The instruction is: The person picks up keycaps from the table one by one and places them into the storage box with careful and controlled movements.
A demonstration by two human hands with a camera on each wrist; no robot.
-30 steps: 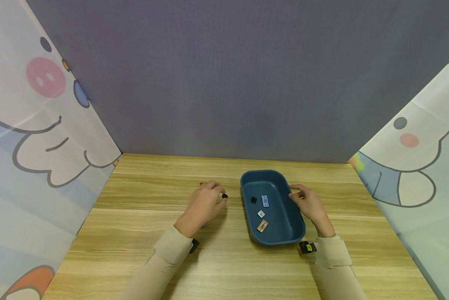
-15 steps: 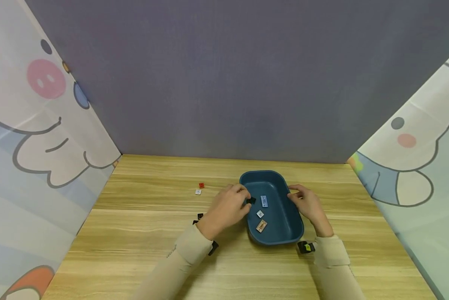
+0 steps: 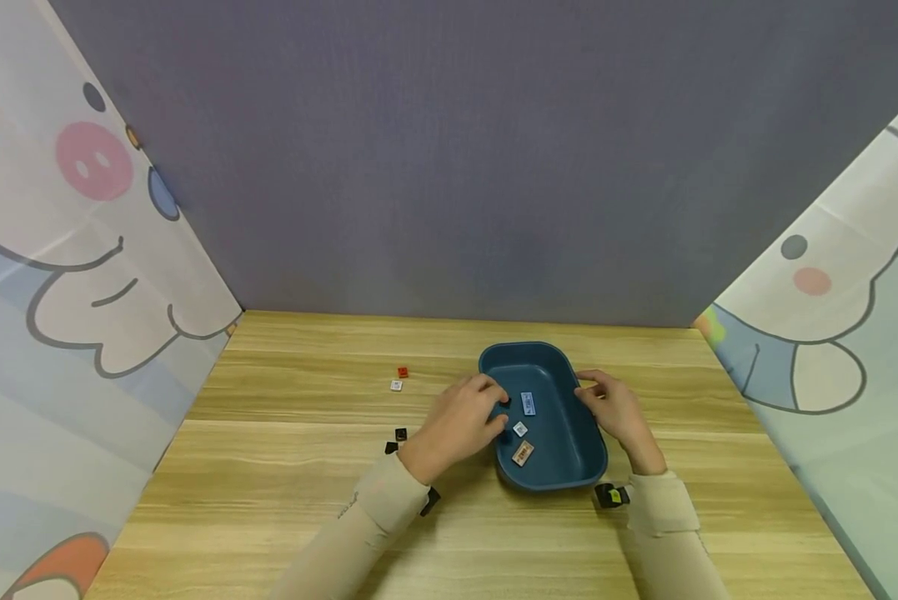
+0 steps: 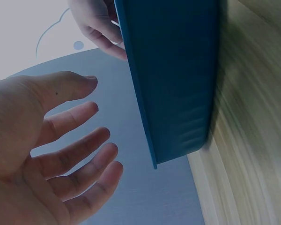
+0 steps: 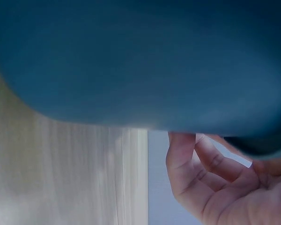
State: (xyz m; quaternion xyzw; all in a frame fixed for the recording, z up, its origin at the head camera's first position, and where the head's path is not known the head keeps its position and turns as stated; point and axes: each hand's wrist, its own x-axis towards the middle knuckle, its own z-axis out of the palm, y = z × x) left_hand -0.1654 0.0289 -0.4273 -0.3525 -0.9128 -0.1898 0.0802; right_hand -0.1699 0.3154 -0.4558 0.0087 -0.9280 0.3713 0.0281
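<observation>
A dark blue plastic basin (image 3: 561, 450) lies on the wooden table. My left hand (image 3: 459, 421) hangs over its left rim, fingertips just inside. In the left wrist view, the left hand's fingers (image 4: 79, 180) are spread and hold nothing. Beneath those fingertips a black piece (image 3: 505, 402) is partly hidden. Also inside the basin lie a light blue printed tile (image 3: 528, 404), a small white tile (image 3: 520, 428) and a tan printed tile (image 3: 523, 453). My right hand (image 3: 619, 410) holds the basin's right rim with thumb and fingers; the thumb's contact is hidden in the right wrist view.
Left of the basin, a small red piece (image 3: 403, 372) and a white tile (image 3: 396, 386) sit on the table (image 3: 283, 467). Closer in are a black piece (image 3: 400, 434) and another black piece (image 3: 392, 447) beside my left wrist. A grey wall (image 3: 449, 167) stands behind.
My left hand has carried a small black piece rightward from the table into the basin and let it go. My right hand has stayed at the rim.
</observation>
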